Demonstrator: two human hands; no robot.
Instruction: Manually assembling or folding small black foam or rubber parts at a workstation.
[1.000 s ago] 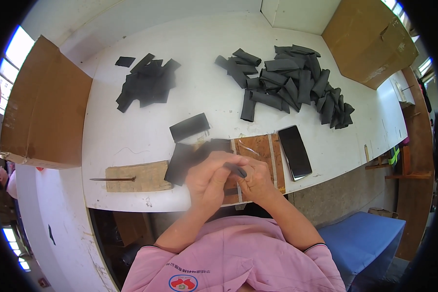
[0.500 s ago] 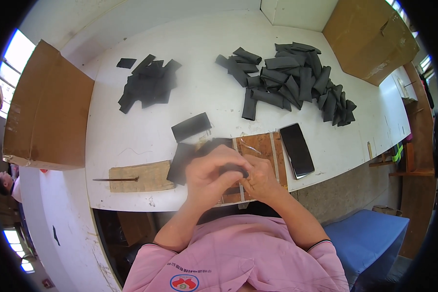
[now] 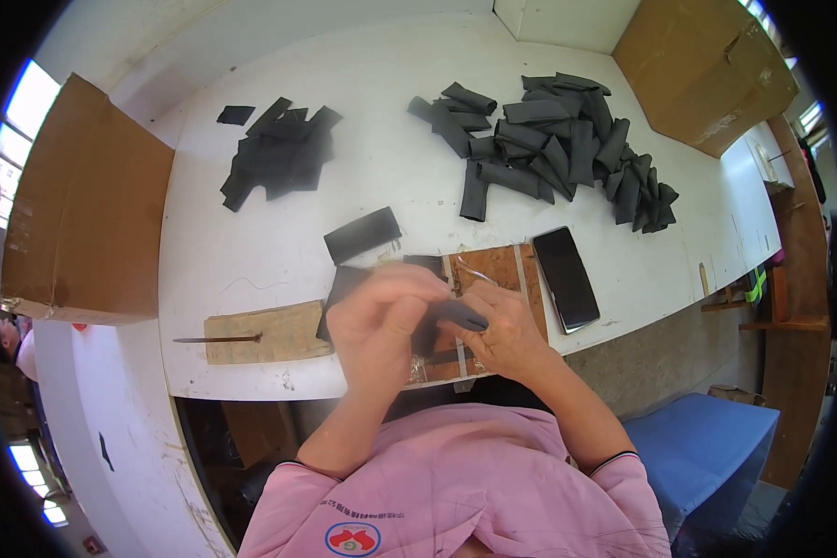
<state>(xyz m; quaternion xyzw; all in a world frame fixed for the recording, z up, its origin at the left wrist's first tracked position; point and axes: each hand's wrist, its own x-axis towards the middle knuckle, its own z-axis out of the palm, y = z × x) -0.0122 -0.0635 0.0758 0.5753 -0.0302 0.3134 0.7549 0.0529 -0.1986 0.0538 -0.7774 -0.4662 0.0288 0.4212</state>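
The right hand point(image 3: 506, 330) pinched a folded black fabric piece point(image 3: 462, 315) between its fingers above the wooden board point(image 3: 498, 268); whether the blurred, curved left hand point(image 3: 377, 316) also gripped it could not be told.

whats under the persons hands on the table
Parts of a brown board show and, left of it, a flat black piece. The left hand, right hand and small dark piece gripped there cover the rest, which cannot be seen.
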